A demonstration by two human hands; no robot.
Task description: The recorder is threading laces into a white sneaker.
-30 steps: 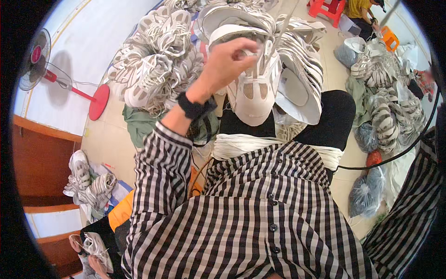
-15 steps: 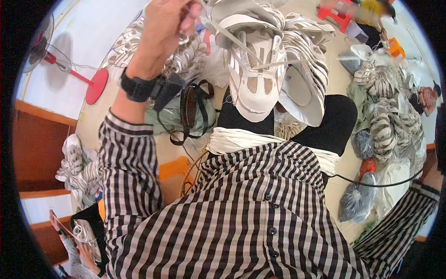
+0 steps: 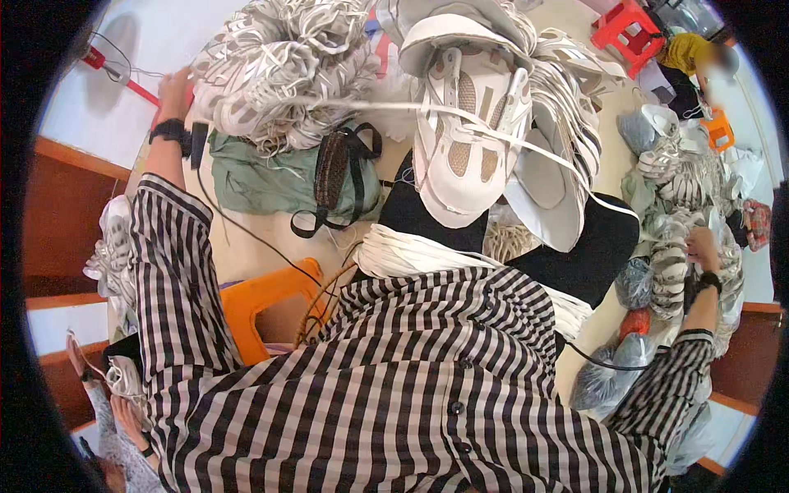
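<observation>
A white and beige sneaker (image 3: 472, 123) stands toe toward me above my lap, at the front of several nested shoes (image 3: 567, 90). Its flat white shoelace (image 3: 460, 117) crosses the upper, one end running left and the other right. My left hand (image 3: 174, 92) is stretched far left beside the shoe pile, closed; the left lace end runs toward it, blurred. Far out to the right, my right hand (image 3: 703, 246) is curled closed, in line with the right lace end, which thins from sight before reaching it. A bundle of white laces (image 3: 419, 251) lies over my thighs.
A big shoe pile (image 3: 283, 70) and a green bag (image 3: 263, 177) lie at left, near an orange stool (image 3: 267, 304). More shoes (image 3: 690, 181) and dark plastic bags (image 3: 608, 374) line the right. A red stool (image 3: 626, 37) stands far right. Co-workers sit lower left and upper right.
My left hand has moved from above the sneaker out to the far left. My right hand has come into view at right. The lace now spreads to both sides across the sneaker.
</observation>
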